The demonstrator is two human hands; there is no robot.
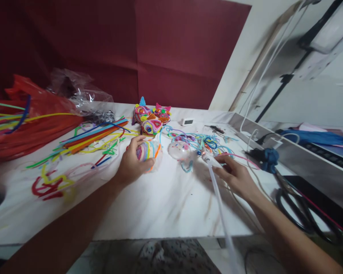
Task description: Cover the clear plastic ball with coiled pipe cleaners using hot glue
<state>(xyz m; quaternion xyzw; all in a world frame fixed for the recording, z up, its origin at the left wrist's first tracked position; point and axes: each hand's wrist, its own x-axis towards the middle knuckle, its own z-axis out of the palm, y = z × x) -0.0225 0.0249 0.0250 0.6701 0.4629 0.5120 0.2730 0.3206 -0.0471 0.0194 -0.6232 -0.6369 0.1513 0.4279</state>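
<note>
My left hand (131, 161) is closed around the side of a rounded craft piece (149, 154) covered in curved stripes of coloured pipe cleaner, with clear plastic showing at its edge. At the right, my right hand (234, 173) has its fingers curled at a hot glue gun (206, 155). A long translucent glue stick (218, 194) runs from the gun toward me, past the table's front edge. Between my hands lies a clear plastic dome (179, 150) with pink spots. Behind it stand several colourful pipe-cleaner animal faces (151, 118) with pointed ears.
Loose pipe cleaners (94, 137) spread across the left, beside a red plastic bag (40, 125). Tangled offcuts (208, 142) lie behind the glue gun. Large black-handled scissors (294, 205) and a dark phone (322, 194) rest at the right. A small white display (187, 121) stands at the back.
</note>
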